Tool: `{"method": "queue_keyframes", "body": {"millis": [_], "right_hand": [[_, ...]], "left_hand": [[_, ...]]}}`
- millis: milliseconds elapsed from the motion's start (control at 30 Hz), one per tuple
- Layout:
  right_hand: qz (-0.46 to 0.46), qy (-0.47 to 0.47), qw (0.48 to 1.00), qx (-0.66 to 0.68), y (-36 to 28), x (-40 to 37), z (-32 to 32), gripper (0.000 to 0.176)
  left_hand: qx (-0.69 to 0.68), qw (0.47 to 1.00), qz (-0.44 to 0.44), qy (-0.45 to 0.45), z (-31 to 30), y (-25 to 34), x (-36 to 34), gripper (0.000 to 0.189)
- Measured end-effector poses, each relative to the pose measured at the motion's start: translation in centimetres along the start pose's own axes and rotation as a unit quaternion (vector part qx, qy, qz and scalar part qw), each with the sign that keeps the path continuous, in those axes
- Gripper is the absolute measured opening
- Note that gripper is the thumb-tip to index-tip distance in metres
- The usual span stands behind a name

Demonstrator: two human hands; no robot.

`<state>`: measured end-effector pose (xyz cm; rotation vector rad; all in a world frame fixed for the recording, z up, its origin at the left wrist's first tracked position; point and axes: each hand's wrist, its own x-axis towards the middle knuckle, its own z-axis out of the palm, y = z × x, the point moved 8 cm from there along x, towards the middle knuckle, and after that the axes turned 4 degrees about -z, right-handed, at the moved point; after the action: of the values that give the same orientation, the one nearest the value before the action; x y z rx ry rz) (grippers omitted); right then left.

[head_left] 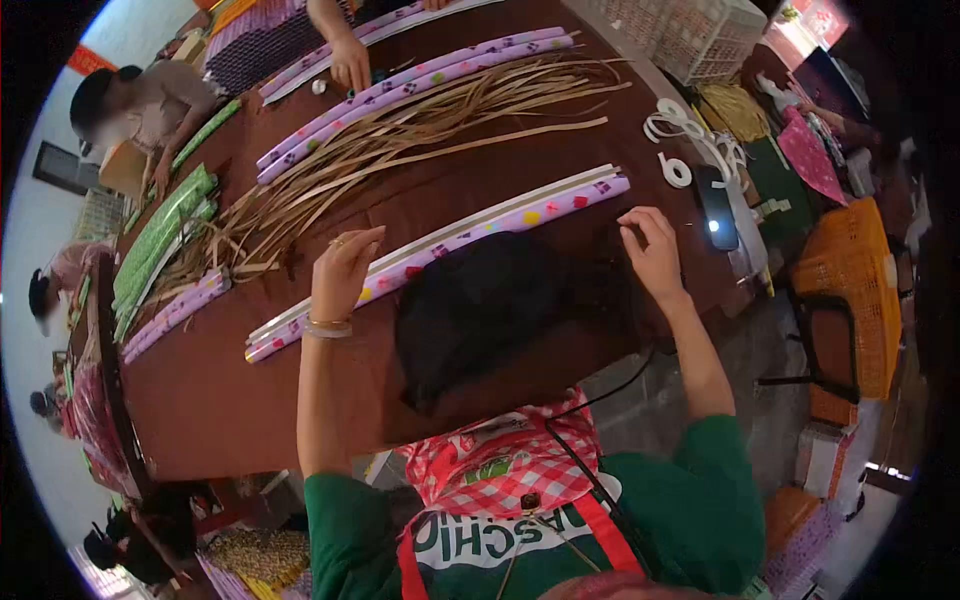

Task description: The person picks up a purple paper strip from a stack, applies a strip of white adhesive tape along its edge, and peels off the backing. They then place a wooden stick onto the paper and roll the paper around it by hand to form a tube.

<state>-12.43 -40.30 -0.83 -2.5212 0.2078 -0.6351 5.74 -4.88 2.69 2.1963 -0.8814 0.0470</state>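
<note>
My left hand, with a bracelet at the wrist, is over a lilac patterned strip roll. Its fingers are bent and pressed together; whatever they may hold is hidden. Past the right end of that roll, my right hand hovers with thumb and fingers slightly apart and nothing visible between them. The roll lies slantwise across the brown table, with pale strips along its far side. A black cloth-like bundle lies between my forearms, covering part of the table and the roll's near edge.
Loose tan strips and more lilac rolls lie farther back, near another person's hand. Green bundles are at left. White tape rolls and a phone-like device with a light sit at right. An orange basket stands beyond.
</note>
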Motion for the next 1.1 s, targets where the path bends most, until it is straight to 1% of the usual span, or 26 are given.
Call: {"method": "queue_keyframes", "body": {"millis": [33, 67, 100, 133, 167, 233, 267, 300, 367, 400, 433, 500, 533, 600, 633, 700, 733, 800, 833, 900, 933, 1000, 1033, 1067, 1100], "right_hand": [[-0.022, -0.011, 1.0, -0.001, -0.2, 0.8, 0.0, 0.011], [-0.061, -0.025, 0.998, 0.001, -0.1, 1.7, 0.2, 0.015], [-0.099, -0.04, 0.993, -0.045, -2.2, 2.4, 0.6, 0.017], [-0.127, -0.048, 0.989, -0.06, -3.8, 3.1, 1.7, 0.019], [-0.148, -0.092, 0.982, -0.069, -4.7, 4.1, 2.8, 0.025], [-0.19, -0.136, 0.972, -0.038, -6.5, 5.5, 4.9, 0.031], [-0.229, -0.171, 0.958, -0.028, -6.6, 6.1, 6.3, 0.036], [-0.241, -0.176, 0.954, -0.023, -6.9, 6.8, 6.9, 0.036], [-0.227, -0.316, 0.917, -0.089, -6.5, 7.1, 10.1, 0.038], [-0.239, -0.311, 0.915, -0.092, -6.8, 7.2, 10.3, 0.039], [-0.247, -0.313, 0.912, -0.093, -7.0, 7.6, 10.5, 0.039], [-0.248, -0.361, 0.891, -0.122, -6.9, 7.6, 11.2, 0.038], [-0.254, -0.362, 0.889, -0.123, -7.1, 7.6, 11.2, 0.038], [-0.229, -0.363, 0.895, -0.124, -6.9, 7.5, 11.5, 0.038], [-0.232, -0.363, 0.894, -0.124, -6.6, 7.6, 11.5, 0.038], [-0.236, -0.285, 0.92, -0.129, -6.3, 8.7, 10.7, 0.04], [-0.226, -0.244, 0.937, -0.106, -7.1, 9.4, 9.5, 0.042], [-0.31, -0.125, 0.938, -0.092, -9.3, 9.9, 7.0, 0.039], [-0.31, -0.109, 0.939, -0.105, -9.1, 10.0, 6.7, 0.038], [-0.256, -0.162, 0.945, -0.123, -6.7, 9.8, 7.6, 0.04], [-0.255, -0.167, 0.944, -0.128, -6.4, 9.3, 8.0, 0.039], [-0.218, -0.237, 0.942, -0.096, -4.9, 8.3, 9.2, 0.038], [-0.178, -0.259, 0.944, -0.096, -4.2, 8.0, 9.6, 0.037], [-0.173, -0.261, 0.945, -0.095, -3.7, 7.9, 9.8, 0.037], [-0.177, -0.275, 0.941, -0.083, -3.5, 7.9, 10.1, 0.037]], "left_hand": [[0.047, 0.998, -0.023, 0.024, -1.7, -0.9, -1.3, 0.021], [0.068, 0.994, -0.077, 0.023, -3.0, -1.9, -2.7, 0.022], [0.07, 0.993, -0.081, 0.04, -3.7, -4.4, -5.2, 0.022], [0.104, 0.99, -0.086, 0.043, -5.3, -5.6, -7.1, 0.023], [0.126, 0.987, -0.09, 0.033, -6.0, -6.7, -8.3, 0.025], [0.156, 0.983, -0.097, -0.006, -6.3, -8.4, -10.1, 0.028], [0.146, 0.982, -0.111, -0.032, -5.9, -8.9, -10.6, 0.031], [0.133, 0.985, -0.1, -0.039, -5.5, -9.7, -10.8, 0.031], [0.133, 0.987, -0.082, -0.045, -5.2, -10.0, -10.6, 0.035], [0.135, 0.986, -0.089, -0.038, -5.5, -10.0, -10.4, 0.035], [0.143, 0.984, -0.081, -0.065, -5.1, -10.0, -10.2, 0.036], [0.171, 0.977, -0.065, -0.108, -4.5, -10.1, -9.9, 0.038], [0.171, 0.977, -0.068, -0.103, -4.8, -10.2, -9.7, 0.038], [0.241, 0.951, -0.051, -0.188, -3.8, -10.3, -9.6, 0.037], [0.281, 0.942, -0.076, -0.169, -4.0, -10.5, -9.2, 0.038], [0.272, 0.936, -0.158, -0.156, -5.2, -10.5, -7.9, 0.039], [0.285, 0.941, -0.152, -0.102, -6.4, -9.3, -7.0, 0.035], [0.296, 0.953, -0.063, -0.009, -7.4, -7.9, -5.8, 0.034], [0.319, 0.946, -0.053, 0.029, -7.5, -7.4, -5.7, 0.035], [0.305, 0.952, -0.019, 0.032, -6.1, -7.0, -5.9, 0.036], [0.306, 0.951, -0.048, 0.019, -5.1, -8.1, -6.2, 0.035], [0.28, 0.953, -0.108, -0.027, -3.1, -9.6, -7.3, 0.034], [0.284, 0.953, -0.107, -0.021, -2.5, -9.5, -7.8, 0.033], [0.283, 0.953, -0.105, -0.026, -2.2, -9.6, -8.1, 0.033], [0.253, 0.963, -0.092, -0.001, -2.3, -9.5, -8.4, 0.033]]}}
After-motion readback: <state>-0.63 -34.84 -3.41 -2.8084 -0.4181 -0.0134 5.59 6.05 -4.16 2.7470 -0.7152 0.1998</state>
